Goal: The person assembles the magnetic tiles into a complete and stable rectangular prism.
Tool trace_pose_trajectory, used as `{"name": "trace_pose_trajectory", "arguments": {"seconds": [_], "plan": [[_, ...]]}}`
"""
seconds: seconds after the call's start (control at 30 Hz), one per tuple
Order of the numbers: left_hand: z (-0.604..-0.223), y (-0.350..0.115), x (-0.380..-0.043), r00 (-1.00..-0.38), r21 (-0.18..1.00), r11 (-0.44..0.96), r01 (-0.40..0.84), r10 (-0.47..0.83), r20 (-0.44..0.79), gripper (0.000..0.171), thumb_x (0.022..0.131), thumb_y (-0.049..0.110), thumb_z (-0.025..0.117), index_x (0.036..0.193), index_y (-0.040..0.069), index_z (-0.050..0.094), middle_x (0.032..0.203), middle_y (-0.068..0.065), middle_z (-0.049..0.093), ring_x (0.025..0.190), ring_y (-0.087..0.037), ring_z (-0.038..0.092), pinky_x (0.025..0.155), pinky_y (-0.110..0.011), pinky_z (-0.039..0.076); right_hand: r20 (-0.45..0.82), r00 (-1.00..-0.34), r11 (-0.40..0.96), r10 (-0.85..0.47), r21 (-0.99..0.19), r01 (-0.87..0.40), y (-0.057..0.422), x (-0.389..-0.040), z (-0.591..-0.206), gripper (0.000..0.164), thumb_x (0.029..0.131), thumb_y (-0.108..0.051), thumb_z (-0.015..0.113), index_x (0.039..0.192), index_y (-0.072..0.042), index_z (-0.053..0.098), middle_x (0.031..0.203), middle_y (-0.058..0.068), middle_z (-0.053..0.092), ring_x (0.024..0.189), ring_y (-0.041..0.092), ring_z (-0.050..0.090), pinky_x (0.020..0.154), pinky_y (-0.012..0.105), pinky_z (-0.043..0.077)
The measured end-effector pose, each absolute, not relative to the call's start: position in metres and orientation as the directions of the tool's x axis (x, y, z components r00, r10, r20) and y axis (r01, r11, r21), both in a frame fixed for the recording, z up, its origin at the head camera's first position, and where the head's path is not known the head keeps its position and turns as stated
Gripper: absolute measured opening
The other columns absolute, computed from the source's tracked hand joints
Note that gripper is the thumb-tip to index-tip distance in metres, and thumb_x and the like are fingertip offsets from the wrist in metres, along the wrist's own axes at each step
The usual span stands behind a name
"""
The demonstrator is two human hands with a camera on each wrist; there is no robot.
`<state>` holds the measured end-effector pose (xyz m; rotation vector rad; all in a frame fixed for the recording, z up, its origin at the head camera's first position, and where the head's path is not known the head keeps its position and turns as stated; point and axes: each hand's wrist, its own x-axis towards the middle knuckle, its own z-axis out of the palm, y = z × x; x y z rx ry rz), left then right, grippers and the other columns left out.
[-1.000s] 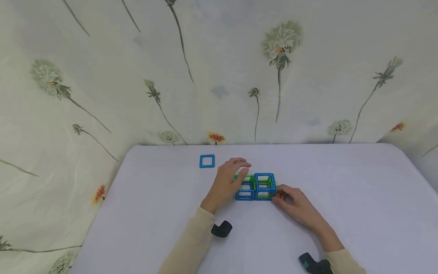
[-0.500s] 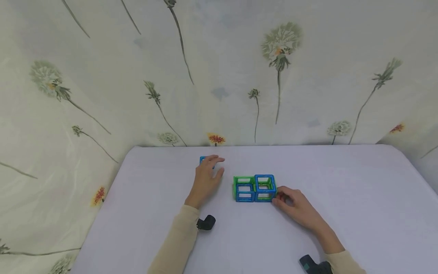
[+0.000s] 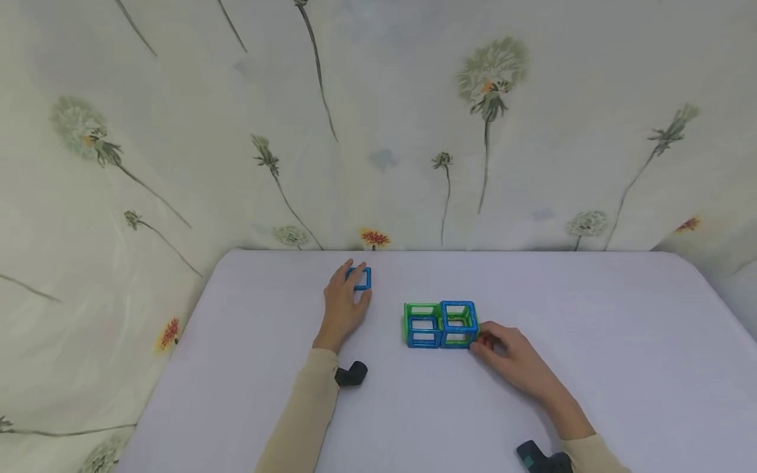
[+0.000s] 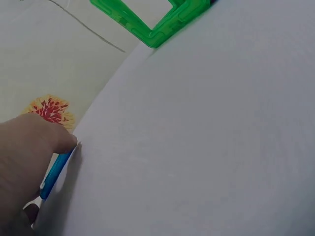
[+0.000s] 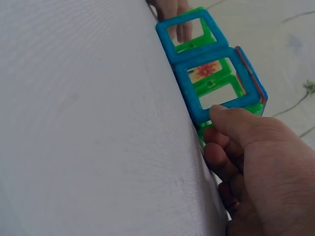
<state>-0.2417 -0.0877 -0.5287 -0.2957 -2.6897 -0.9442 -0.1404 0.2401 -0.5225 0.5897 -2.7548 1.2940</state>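
Observation:
A loose blue square magnetic tile [image 3: 369,279] lies flat near the table's far edge. Over its left part my left hand [image 3: 342,307] reaches with spread, fairly straight fingers, the thumb near the tile's near side. In the left wrist view the same tile [image 4: 55,177] appears edge-on beside the fingers; full contact is hard to judge. Right of it stands a structure of two joined cubes made of blue and green magnetic tiles [image 3: 458,329]. My right hand [image 3: 516,360] pinches its lower right end, the thumb on a blue front tile [image 5: 202,52] in the right wrist view.
A white cloth-covered table [image 3: 414,414] carries everything. Behind it hangs a pale backdrop [image 3: 378,118] printed with dandelions. Black wrist devices [image 3: 353,374] sit beside both forearms. The left cube's top is uncovered, while a blue tile tops the right cube.
My left hand has left the cube structure and moved left and away to the loose blue tile, its fingers now over it. The right hand and the structure have stayed in place.

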Motion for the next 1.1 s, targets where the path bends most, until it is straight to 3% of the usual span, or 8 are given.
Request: {"name": "trace_pose_trajectory", "arguments": {"seconds": [0.43, 1.1], "plan": [[-0.53, -0.0856, -0.2365, -0.955, 0.478, 0.848, 0.229, 0.1, 0.279, 0.05, 0.088, 0.028, 0.061, 0.137, 0.019, 0.051, 0.148, -0.01, 0.041, 0.132, -0.031, 0.039, 0.105, -0.05, 0.035, 0.191, -0.932, 0.577, -0.307, -0.742, -0.342, 0.2401, -0.1359, -0.5248, 0.011, 0.089, -0.023, 0.065, 0.099, -0.025, 0.061, 0.076, -0.013, 0.059, 0.073, 0.004, 0.051, 0.065, 0.019, 0.043], [-0.5323, -0.0876, -0.2377, -0.942, 0.538, 0.809, 0.237, 0.056, 0.33, 0.042, 0.086, 0.027, 0.068, 0.126, 0.019, 0.06, 0.129, -0.007, 0.054, 0.119, -0.03, 0.044, 0.095, -0.047, 0.038, 0.189, -0.933, 0.593, -0.307, -0.728, -0.343, 0.2388, -0.1395, -0.5217, 0.01, 0.09, -0.025, 0.064, 0.1, -0.023, 0.061, 0.078, -0.013, 0.059, 0.075, 0.004, 0.051, 0.067, 0.02, 0.043]]}}
